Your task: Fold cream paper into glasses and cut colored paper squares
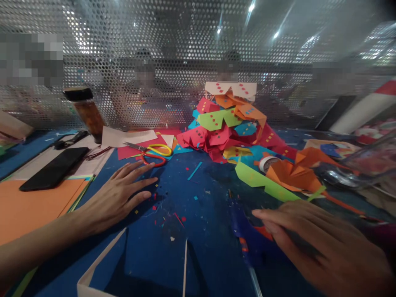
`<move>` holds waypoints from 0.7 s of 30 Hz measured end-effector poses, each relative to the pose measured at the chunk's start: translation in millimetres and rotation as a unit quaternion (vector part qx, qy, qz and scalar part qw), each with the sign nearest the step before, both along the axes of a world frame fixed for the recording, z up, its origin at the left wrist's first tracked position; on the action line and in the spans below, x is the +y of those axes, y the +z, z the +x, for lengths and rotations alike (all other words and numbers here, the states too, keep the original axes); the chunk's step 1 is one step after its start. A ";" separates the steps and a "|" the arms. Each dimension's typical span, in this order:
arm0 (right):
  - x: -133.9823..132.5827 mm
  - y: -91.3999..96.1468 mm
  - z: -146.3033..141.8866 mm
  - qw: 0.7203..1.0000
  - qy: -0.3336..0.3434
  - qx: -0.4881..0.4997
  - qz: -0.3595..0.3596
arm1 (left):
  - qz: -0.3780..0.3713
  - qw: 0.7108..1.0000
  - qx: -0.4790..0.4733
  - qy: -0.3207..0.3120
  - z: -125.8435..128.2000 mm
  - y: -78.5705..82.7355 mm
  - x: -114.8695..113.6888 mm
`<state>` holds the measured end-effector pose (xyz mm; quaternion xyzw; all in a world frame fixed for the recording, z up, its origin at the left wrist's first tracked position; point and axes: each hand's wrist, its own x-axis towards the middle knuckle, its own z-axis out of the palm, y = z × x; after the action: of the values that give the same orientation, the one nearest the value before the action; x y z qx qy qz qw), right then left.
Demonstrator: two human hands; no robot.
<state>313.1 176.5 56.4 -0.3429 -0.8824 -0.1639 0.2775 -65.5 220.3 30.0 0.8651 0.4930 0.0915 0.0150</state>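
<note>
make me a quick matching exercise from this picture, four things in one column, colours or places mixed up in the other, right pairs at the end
Column 1
1. scissors
2. phone
3. bottle
4. right hand

Column 2
A. lying flat on sheets of paper
B. next to the blue and orange tool
C. yellow and red handles
D. black lid, brownish contents

Right pairs: 1-C, 2-A, 3-D, 4-B
</note>
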 end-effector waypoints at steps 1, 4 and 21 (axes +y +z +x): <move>-0.6 -0.2 0.2 1.000 0.002 0.000 -0.003 | 0.002 1.000 -0.011 0.001 -0.2 -0.8 -0.4; -1.2 -0.7 0.0 1.000 0.003 0.005 -0.011 | 0.006 0.998 -0.064 0.007 -4.2 -1.8 -2.3; -1.1 -1.9 0.0 1.000 0.003 0.008 -0.013 | 0.047 0.988 -0.127 -0.070 -10.8 -5.2 -1.8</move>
<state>313.1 175.4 54.5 -0.3450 -0.8833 -0.1485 0.2805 -76.3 218.5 24.8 0.8783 0.4207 0.2230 0.0431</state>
